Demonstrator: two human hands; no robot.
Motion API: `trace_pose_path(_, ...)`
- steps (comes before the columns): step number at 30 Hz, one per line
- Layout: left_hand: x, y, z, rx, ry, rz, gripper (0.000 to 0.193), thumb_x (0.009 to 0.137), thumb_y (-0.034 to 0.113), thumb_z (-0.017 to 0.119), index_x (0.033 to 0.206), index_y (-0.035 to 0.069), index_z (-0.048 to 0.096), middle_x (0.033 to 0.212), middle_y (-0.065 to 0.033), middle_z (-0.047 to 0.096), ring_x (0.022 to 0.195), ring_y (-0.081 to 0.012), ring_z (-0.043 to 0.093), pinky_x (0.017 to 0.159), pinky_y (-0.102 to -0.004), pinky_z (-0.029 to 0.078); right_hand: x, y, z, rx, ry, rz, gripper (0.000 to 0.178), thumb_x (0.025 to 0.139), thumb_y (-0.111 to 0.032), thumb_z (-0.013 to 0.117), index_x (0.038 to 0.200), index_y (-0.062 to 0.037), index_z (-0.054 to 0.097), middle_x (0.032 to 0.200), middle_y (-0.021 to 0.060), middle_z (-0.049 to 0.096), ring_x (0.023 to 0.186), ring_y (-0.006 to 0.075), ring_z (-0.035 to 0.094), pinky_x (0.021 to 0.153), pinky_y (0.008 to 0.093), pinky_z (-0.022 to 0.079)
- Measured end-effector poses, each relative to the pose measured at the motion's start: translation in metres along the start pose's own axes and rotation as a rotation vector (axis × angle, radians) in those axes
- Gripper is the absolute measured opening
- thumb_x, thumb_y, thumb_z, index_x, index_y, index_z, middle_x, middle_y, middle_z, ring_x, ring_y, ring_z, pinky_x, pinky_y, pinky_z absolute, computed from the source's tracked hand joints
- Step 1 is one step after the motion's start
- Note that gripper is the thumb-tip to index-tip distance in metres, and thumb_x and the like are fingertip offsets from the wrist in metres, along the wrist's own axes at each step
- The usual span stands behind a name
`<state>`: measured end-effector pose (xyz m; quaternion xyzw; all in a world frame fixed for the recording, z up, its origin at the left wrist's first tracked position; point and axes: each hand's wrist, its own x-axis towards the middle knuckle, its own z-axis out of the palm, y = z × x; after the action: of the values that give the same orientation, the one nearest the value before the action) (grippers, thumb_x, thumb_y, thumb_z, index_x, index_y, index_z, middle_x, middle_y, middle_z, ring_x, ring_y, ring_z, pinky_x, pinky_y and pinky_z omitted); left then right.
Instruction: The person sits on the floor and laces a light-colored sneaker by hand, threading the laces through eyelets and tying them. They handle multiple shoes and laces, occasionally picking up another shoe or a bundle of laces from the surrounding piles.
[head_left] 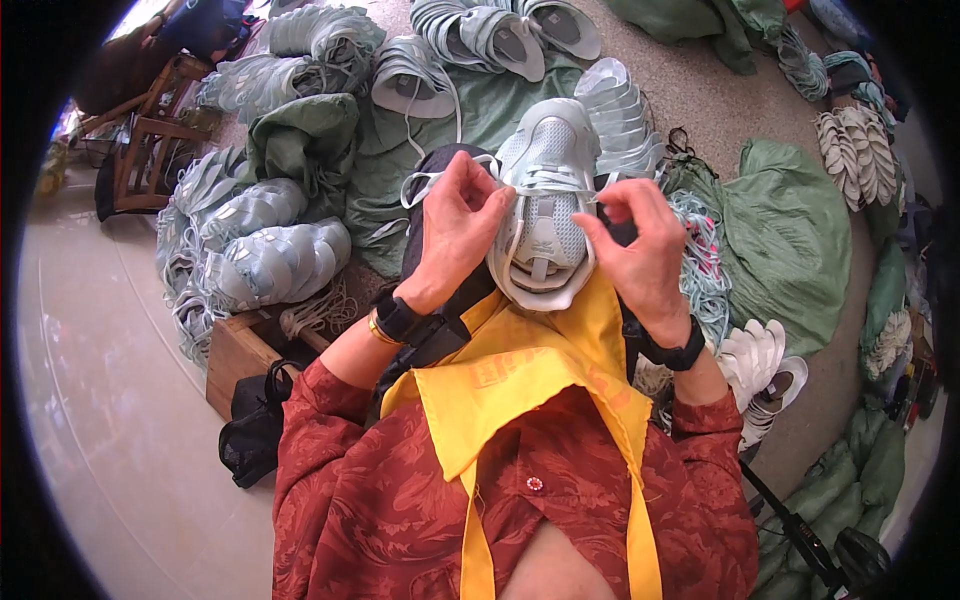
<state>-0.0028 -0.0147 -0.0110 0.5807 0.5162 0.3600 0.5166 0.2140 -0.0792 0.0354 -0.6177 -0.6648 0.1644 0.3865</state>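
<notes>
A pale grey-green shoe upper (548, 150) rests over my lap, toe pointing away from me, with its mesh tongue (541, 225) facing up. A light shoelace (545, 187) is threaded across its eyelets. On the shoe's left, my left hand (462, 218) pinches the lace between thumb and fingers, and a loop hangs out beyond it. My right hand (642, 245) is curled at the right eyelet edge, its fingertips on the lace there; the exact grip is partly hidden. A yellow apron (520, 385) lies under the shoe's heel opening.
Nested stacks of similar uppers (275, 245) lie at the left, with more uppers (500, 40) at the far side on green cloth (380, 150). Bundled laces (703, 265) and a green sack (785, 245) are at the right. A wooden box (240, 365) stands near my left elbow.
</notes>
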Motion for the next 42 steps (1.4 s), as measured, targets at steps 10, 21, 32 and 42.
trace_pose_path(10,-0.008,0.019,0.006,0.236,0.075,0.325,0.012,0.087,-0.002,0.071,0.085,0.000,0.059,0.074,-0.0043,0.056,0.064,-0.0109,0.054,0.059,-0.0270,0.044,-0.002,0.005,0.009,-0.064,-0.062,0.034,0.022,0.085,0.001,0.065,0.108,0.0006,0.064,0.096,0.0183,0.067,0.084,0.0360,0.068,0.075,0.0428,0.055)
trace_pose_path(21,-0.017,0.028,-0.002,0.407,-0.075,0.443,0.022,0.083,0.008,0.074,0.094,-0.001,0.057,0.086,-0.0125,0.057,0.071,-0.0262,0.061,0.063,-0.0371,0.050,0.008,-0.008,0.004,-0.563,-0.274,-0.284,0.016,0.076,0.003,0.067,0.091,-0.0001,0.060,0.097,0.0136,0.060,0.092,0.0304,0.065,0.079,0.0381,0.056)
trace_pose_path(32,-0.014,0.021,0.005,0.618,-0.030,0.543,0.017,0.086,0.005,0.062,0.097,-0.001,0.050,0.087,-0.0195,0.055,0.086,-0.0398,0.059,0.076,-0.0468,0.047,0.012,-0.016,0.014,-0.123,-0.191,-0.254,0.012,0.086,0.002,0.066,0.096,0.0005,0.058,0.096,0.0154,0.057,0.090,0.0349,0.063,0.077,0.0418,0.053)
trace_pose_path(42,-0.012,0.015,0.002,0.417,-0.046,0.494,0.013,0.088,0.002,0.060,0.097,0.000,0.050,0.083,-0.0182,0.055,0.076,-0.0362,0.057,0.067,-0.0420,0.047,0.021,-0.016,0.048,-0.144,-0.261,-0.218,0.009,0.089,-0.004,0.066,0.097,-0.0003,0.063,0.094,0.0169,0.062,0.086,0.0395,0.066,0.074,0.0448,0.053)
